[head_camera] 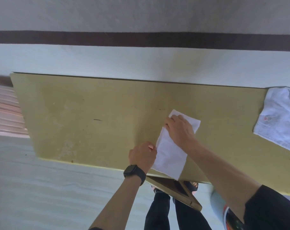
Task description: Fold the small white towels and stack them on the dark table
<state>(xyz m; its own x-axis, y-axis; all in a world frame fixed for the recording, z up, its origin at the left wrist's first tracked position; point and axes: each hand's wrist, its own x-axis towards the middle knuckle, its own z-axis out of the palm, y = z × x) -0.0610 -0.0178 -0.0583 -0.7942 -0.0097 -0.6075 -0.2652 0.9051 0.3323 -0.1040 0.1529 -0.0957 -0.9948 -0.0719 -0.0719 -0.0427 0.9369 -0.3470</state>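
Observation:
A small white towel (170,155), folded into a long narrow strip, lies slantwise on the olive-brown table (94,117) near its front edge. My left hand (143,155), with a black watch on its wrist, pinches the strip's left edge near the middle. My right hand (180,128) lies on the far end of the strip with its fingers curled over the left edge there. The towel's near end reaches the table's front edge.
A pile of white towels (280,117) with a small red mark lies at the table's far right end. Pale floor surrounds the table, with a dark stripe (141,40) beyond it. My legs and a wooden frame (175,191) show under the front edge. Pink slats (5,110) stand at left.

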